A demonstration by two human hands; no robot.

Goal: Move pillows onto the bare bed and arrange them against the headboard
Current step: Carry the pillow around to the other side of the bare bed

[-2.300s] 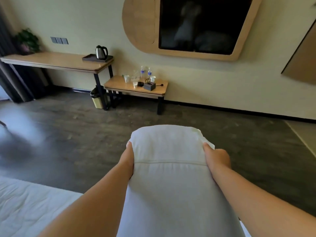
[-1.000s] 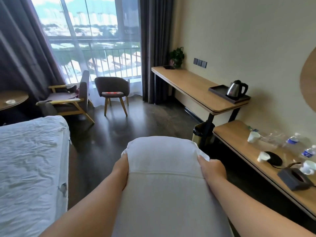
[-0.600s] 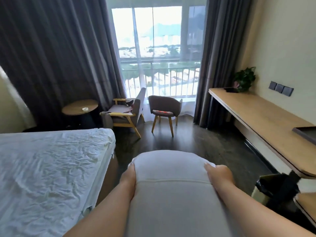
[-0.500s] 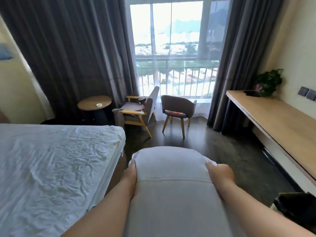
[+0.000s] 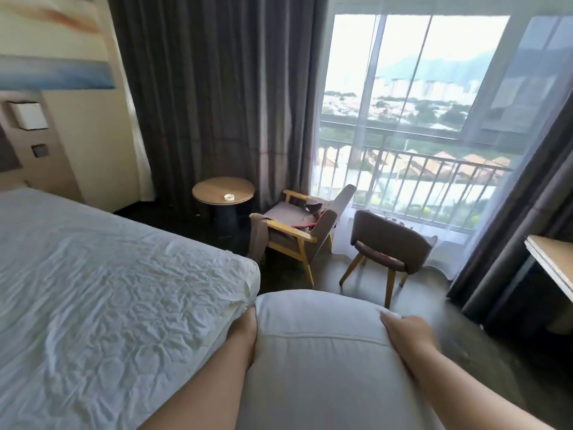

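Head cam has swung round from the desk wall, so now the bare bed [image 5: 102,293] and headboard [image 5: 37,141] are in view. Left hand [image 5: 246,328] and right hand [image 5: 409,338] clamp the pillow [image 5: 319,361] just beside the mattress corner, so I'd guess drop-off's close.

No writing, label, brand, number or sign can be read anywhere in the head view.
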